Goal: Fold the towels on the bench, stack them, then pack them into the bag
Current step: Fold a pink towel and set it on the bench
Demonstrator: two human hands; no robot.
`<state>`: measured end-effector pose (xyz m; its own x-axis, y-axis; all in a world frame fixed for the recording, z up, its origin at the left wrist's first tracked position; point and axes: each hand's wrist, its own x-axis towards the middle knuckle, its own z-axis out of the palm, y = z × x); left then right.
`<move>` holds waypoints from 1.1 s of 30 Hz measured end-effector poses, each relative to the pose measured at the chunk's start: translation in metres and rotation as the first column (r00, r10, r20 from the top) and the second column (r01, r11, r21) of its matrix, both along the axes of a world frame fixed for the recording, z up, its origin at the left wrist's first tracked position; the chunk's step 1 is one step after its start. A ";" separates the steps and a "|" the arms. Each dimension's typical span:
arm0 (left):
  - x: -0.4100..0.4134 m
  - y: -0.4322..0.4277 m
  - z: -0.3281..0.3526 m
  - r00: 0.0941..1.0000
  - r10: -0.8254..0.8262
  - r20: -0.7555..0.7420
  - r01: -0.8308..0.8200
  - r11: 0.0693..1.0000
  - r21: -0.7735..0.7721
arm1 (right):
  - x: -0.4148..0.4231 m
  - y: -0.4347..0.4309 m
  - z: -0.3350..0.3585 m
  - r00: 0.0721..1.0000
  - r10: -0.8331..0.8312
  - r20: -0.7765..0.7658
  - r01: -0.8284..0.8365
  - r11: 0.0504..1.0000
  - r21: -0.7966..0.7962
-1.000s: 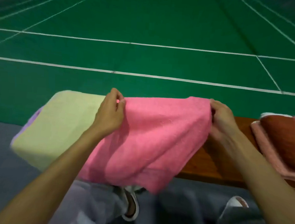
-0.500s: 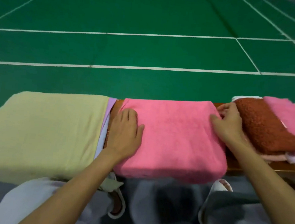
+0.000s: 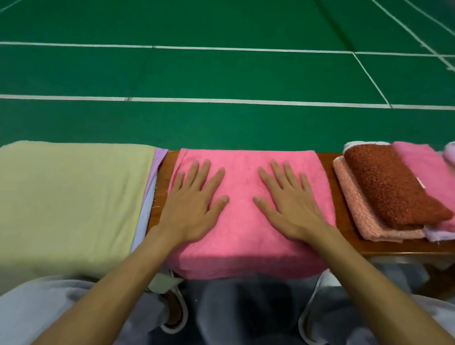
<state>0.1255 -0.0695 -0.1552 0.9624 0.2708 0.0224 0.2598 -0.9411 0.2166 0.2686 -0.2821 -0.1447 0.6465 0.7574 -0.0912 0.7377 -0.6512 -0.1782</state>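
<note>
Head view: Both hands lie flat, fingers straight and spread, on a folded pink towel (image 3: 239, 245) at the middle of the frame. The left hand (image 3: 190, 205) presses the towel's left part and the right hand (image 3: 292, 208) its right part, palms down and side by side, neither one gripping the cloth. The towel lies across the wooden tabletop (image 3: 396, 246), its near edge hanging over the front. Just left of it, at the left of the frame, a yellow towel (image 3: 58, 201) lies spread over a lilac cloth (image 3: 155, 166) whose edge shows along its right side. At the right of the frame, apart from the pink towel, is a pile (image 3: 433, 231) of folded towels: a rust towel (image 3: 389, 192) lying on a salmon towel (image 3: 355, 205), with other pink and lilac pieces beside and beneath. Behind the tabletop, a green court (image 3: 233, 35) with white lines fills the upper frame. The person's grey-clad knees show at the bottom.
</note>
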 end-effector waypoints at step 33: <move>-0.019 0.028 0.042 0.816 0.571 0.087 -0.270 0.510 -0.817 | 0.025 -0.029 0.047 0.585 -0.179 -0.791 0.743 0.508 0.435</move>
